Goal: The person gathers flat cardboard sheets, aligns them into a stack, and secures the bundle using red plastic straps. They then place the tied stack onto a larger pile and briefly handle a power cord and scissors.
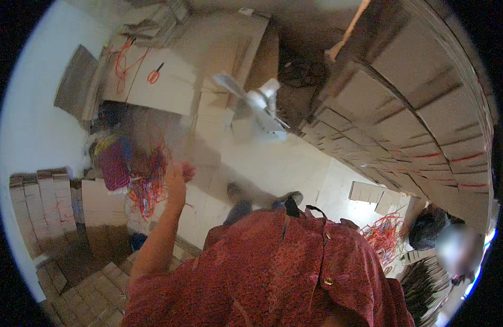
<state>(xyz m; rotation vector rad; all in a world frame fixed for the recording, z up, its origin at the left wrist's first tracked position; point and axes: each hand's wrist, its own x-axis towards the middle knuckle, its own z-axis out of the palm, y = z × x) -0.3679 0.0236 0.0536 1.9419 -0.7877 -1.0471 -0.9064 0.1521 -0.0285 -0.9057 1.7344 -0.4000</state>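
Note:
My left hand (178,175) reaches forward at the left, blurred. Its fingers look curled around something pinkish red, which I cannot make out. Just beside it lies a tangled heap of red, blue and white cords (146,195). A magenta mesh basket (114,166) stands against the far side of that heap. My right hand is out of view. Farther off, a pair of scissors with red handles (153,77) lies on flat cardboard (172,71), near a loop of red cord (120,65).
A white fan (261,103) stands ahead. Tall stacks of flattened cardboard (393,109) fill the right, with a wooden handle (349,32) leaning behind. Cardboard bundles (44,204) stand at left. Another red cord pile (385,237) lies at right, near another person (428,226).

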